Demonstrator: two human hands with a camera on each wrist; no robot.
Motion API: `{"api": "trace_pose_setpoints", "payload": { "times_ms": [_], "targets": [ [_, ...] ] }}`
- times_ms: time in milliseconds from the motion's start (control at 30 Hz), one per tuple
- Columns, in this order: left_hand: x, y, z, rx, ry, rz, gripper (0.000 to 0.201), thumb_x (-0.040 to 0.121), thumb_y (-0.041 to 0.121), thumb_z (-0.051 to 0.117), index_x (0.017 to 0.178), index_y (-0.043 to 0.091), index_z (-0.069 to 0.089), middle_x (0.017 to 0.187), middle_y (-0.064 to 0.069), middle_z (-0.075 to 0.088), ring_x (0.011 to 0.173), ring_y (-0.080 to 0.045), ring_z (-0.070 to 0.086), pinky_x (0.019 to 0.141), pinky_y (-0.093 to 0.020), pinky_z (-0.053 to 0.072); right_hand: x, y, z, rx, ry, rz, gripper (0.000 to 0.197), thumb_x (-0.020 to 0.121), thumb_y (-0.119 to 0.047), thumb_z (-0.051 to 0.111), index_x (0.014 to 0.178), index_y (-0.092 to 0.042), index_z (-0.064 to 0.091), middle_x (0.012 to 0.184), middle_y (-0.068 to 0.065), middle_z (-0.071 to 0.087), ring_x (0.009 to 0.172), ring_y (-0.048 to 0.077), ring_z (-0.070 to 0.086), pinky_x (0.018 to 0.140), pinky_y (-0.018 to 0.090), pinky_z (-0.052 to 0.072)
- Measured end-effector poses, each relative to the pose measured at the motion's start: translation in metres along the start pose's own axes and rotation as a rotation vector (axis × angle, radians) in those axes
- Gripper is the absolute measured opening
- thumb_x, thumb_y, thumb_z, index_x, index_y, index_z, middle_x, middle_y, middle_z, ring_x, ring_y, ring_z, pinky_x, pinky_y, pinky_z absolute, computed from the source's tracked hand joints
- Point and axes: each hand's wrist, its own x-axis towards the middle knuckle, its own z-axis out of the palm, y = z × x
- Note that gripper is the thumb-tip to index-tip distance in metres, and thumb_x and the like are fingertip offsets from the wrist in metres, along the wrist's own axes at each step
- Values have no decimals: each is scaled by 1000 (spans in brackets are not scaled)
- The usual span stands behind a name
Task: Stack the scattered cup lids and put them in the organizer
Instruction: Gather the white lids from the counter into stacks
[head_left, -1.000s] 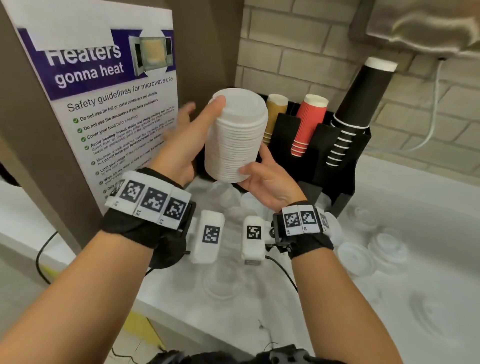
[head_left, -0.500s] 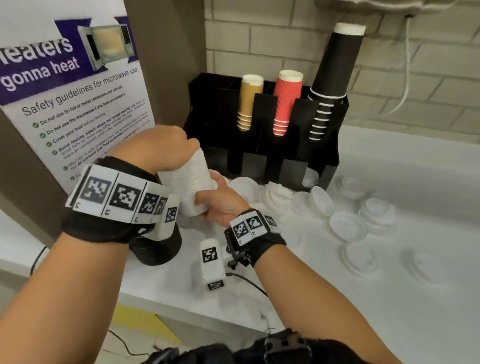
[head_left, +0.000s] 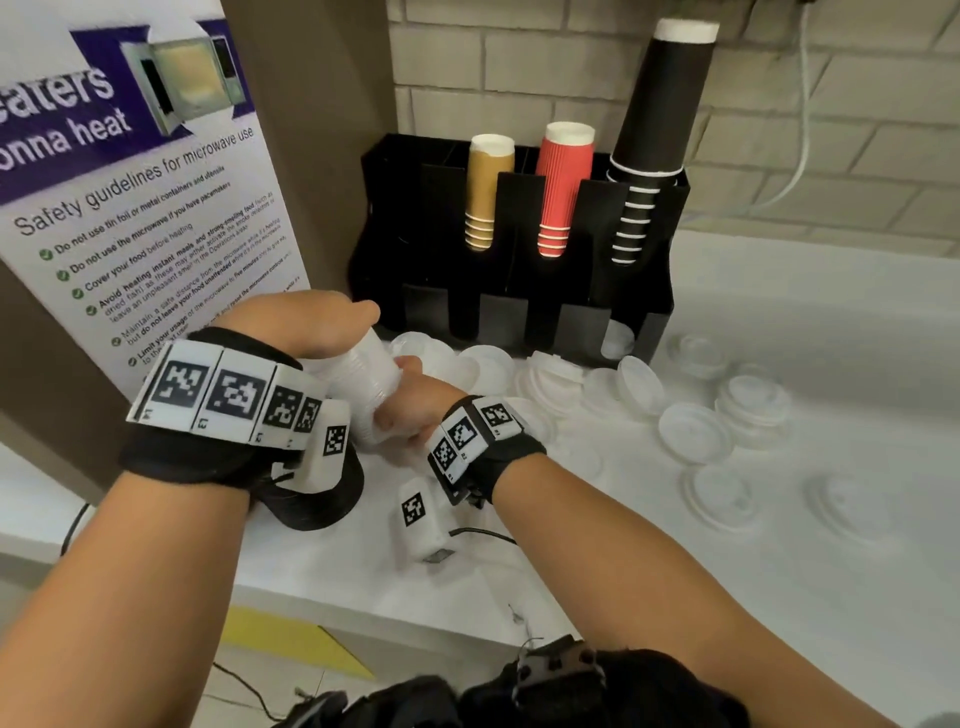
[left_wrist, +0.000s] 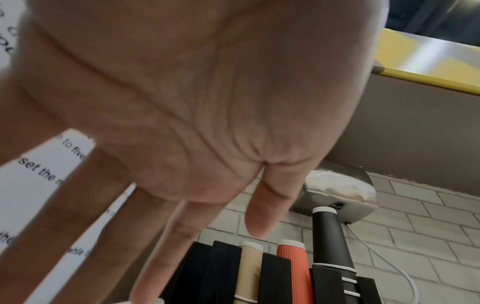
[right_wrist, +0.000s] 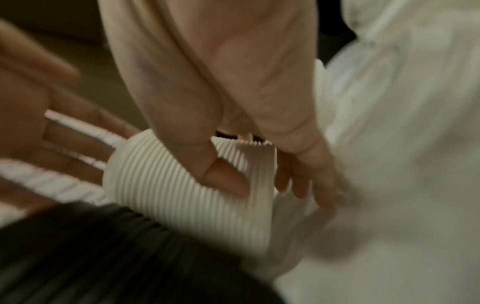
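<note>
Holding the stack of lids (head_left: 371, 387) between both hands just above the counter (head_left: 675, 571), we have it tilted, low and in front of the organizer (head_left: 519, 312). Our left hand (head_left: 306, 325) covers the top end, its fingers fairly straight in the wrist view, pressing down on the stack. Our right hand (head_left: 410, 410) curls round the lower end, thumb (right_wrist: 223, 176) and fingers clamped on the ribbed side.

We judge this stack light but loose: thin plastic lids nested on friction alone, likely to fan apart or slide if squeezed at the middle. It is best held at both ends, pressed together along its length.

Farther out, loose lids (head_left: 691, 431) lie scattered across the counter, some already in small piles. Behind them the organizer holds tan cups (head_left: 485, 197), red cups (head_left: 561, 192) and black cups (head_left: 660, 130).
</note>
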Motion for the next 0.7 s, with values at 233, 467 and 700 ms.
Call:
{"api": "trace_pose_setpoints", "payload": {
  "times_ms": [233,467,700],
  "targets": [
    [1,0,1,-22,-25,12,52,101,37,26,139,9,47,145,-16,45,129,-31,42,97,-39,32,4,-1,-4,-484,17,-86,63,84,-24,72,133,0,40,126,16,57,114,30,57,94,33,46],
    [2,-4,-2,11,-14,-15,51,101,35,26,138,7,46,147,-16,43,133,-31,40,100,-38,30,13,-1,0,-556,16,-147,64,79,-36,76,130,-7,52,121,11,62,110,27,58,94,34,47],
    [4,-8,-2,3,-21,-23,50,101,35,28,136,7,50,147,-14,44,133,-30,40,103,-38,29,14,-9,0,-711,-48,-198,32,94,-20,58,120,0,60,118,16,64,101,26,59,92,32,45]
  ]
}}
